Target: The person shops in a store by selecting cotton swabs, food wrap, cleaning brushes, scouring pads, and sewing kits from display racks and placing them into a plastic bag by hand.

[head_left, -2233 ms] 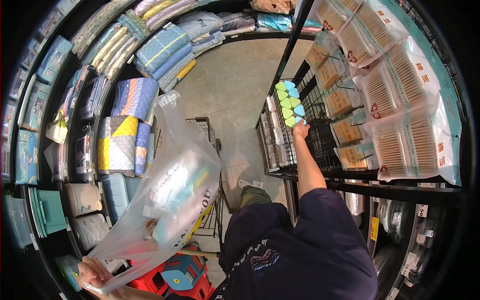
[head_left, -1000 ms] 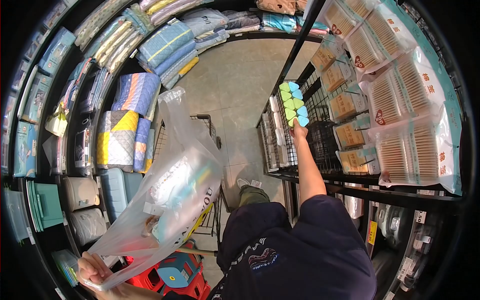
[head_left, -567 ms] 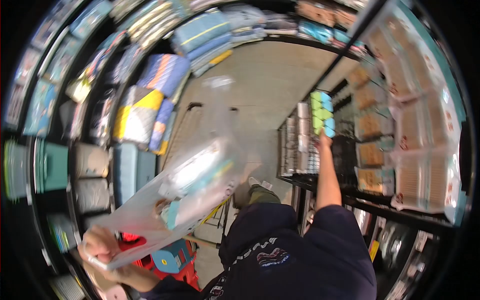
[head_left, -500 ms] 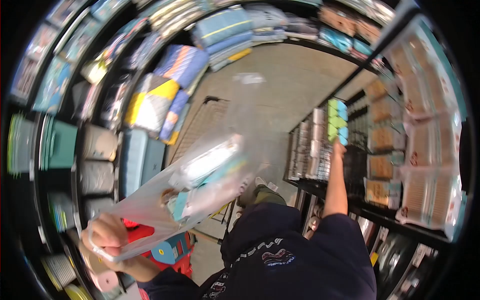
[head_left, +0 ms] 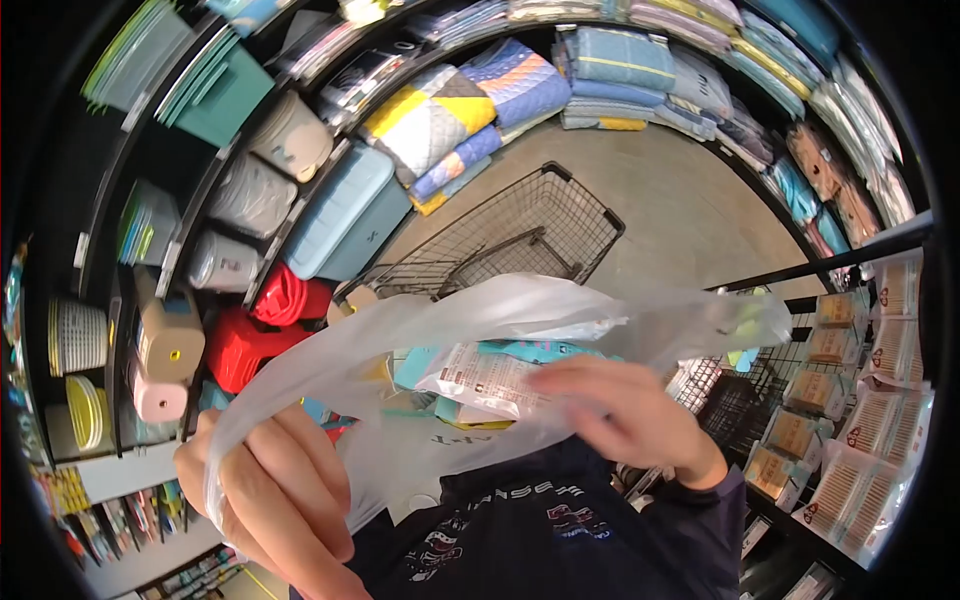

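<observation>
My left hand [head_left: 275,490] is closed on the edge of a clear plastic bag [head_left: 420,465] and holds its mouth up. Inside the bag lie a white packet with printed text [head_left: 485,380] and teal packages. At the right side of the bag's opening is my right hand [head_left: 640,410], its fingers blurred and partly behind the plastic; whether it grips the bag or a packet does not show. Beyond the bag's handle, a small green and blue item [head_left: 742,355] shows by the wire basket.
A wire shopping cart [head_left: 520,240] stands ahead on the floor. Folded quilts [head_left: 430,115], a blue storage box [head_left: 350,215] and red goods [head_left: 245,345] fill the left shelves. At the right are a wire basket [head_left: 730,400], boxed toothpicks [head_left: 785,435] and cotton swab packs [head_left: 860,495].
The view has turned right-side items lower. My right hand has left the green and blue blocks in the wire basket and come to the bag. My left hand has raised the bag, whose mouth is now open.
</observation>
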